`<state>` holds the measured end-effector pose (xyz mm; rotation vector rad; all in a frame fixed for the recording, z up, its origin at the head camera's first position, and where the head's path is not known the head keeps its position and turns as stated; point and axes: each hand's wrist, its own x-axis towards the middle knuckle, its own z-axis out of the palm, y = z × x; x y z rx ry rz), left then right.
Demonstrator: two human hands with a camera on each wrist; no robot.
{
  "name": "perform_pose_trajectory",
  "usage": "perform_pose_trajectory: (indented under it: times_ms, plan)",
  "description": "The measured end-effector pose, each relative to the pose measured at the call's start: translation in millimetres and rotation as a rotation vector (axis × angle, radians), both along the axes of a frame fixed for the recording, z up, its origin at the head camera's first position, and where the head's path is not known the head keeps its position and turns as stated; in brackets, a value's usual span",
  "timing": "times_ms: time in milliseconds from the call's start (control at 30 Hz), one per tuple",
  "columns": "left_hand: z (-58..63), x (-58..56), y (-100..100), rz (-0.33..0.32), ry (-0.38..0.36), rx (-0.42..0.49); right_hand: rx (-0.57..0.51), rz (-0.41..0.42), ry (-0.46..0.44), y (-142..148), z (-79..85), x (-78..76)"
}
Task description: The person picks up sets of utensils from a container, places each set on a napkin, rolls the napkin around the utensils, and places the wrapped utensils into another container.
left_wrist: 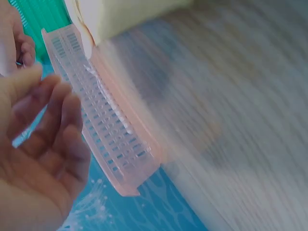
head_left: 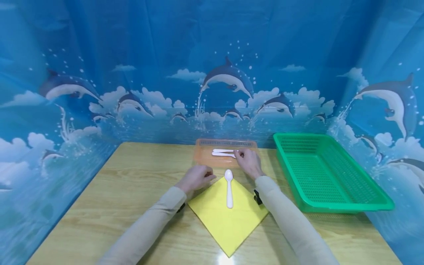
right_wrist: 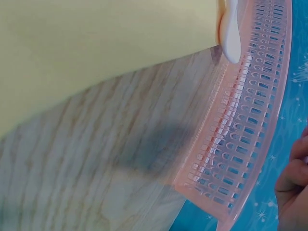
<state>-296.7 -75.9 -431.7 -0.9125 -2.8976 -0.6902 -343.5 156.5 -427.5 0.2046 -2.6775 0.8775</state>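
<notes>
A white plastic spoon [head_left: 229,187] lies bowl-end away from me on a yellow napkin [head_left: 228,228], which is turned with one corner toward me. Beyond it, a shallow orange basket [head_left: 202,158] holds white plastic utensils [head_left: 222,154] whose handles point left; their other ends are hidden under my right hand. My right hand [head_left: 249,162] reaches over the basket, its curled fingertips pinching the nearer utensil. By the napkin's left corner, my left hand [head_left: 198,177] hovers with loosely curled fingers and holds nothing; its palm shows in the left wrist view.
A large green basket [head_left: 293,176] with perforated walls stands on the right side of the wooden table [head_left: 132,191]. A blue dolphin-print curtain [head_left: 165,73] hangs along the back and both sides. Each wrist wears a dark strap below its sleeve cuff.
</notes>
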Motion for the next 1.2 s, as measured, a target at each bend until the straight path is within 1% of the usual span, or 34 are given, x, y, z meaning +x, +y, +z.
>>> perform_pose_trajectory:
  times_ms: [167, 233, 333, 400, 467, 533, 667, 800, 900, 1033, 1200]
  plan:
    - [2.5, -8.6, -2.1, 0.194, 0.106, 0.022, 0.021, -0.017, 0.013, -0.3, -0.4, -1.6]
    - [2.9, -11.2, -2.8, 0.259, 0.15, 0.021, 0.04, -0.027, 0.015, -0.3, -0.7, -2.8]
    - [3.3, -13.6, -4.1, 0.335, 0.218, 0.037, 0.069, -0.056, 0.019, -0.6, -0.5, -4.1]
    - [3.2, -15.1, -4.7, 0.369, 0.258, 0.05, 0.086, -0.078, 0.021, -0.8, -0.3, -4.9]
    - [3.4, -16.1, -5.2, 0.394, 0.278, 0.065, 0.1, -0.097, 0.025, -1.2, -0.1, -5.4]
    - [3.6, -16.9, -5.2, 0.417, 0.271, 0.06, 0.106, -0.1, 0.029, -1.6, -0.6, -6.0]
    - [2.9, -18.9, -4.1, 0.451, 0.204, 0.036, 0.118, -0.081, 0.022, -1.9, -2.0, -6.4]
    - [-0.4, -21.3, -1.5, 0.476, 0.145, 0.009, 0.158, -0.044, -0.047, -1.7, -5.1, -8.2]
    - [-3.4, -23.3, 0.2, 0.491, 0.131, -0.015, 0.25, 0.001, -0.102, -1.9, -9.2, -11.1]
    - [-6.0, -27.0, 0.2, 0.495, 0.128, -0.044, 0.362, 0.059, -0.145, -2.9, -14.8, -14.4]
    - [-7.1, -31.5, -2.4, 0.482, 0.117, -0.047, 0.391, 0.075, -0.202, -2.7, -18.0, -15.3]
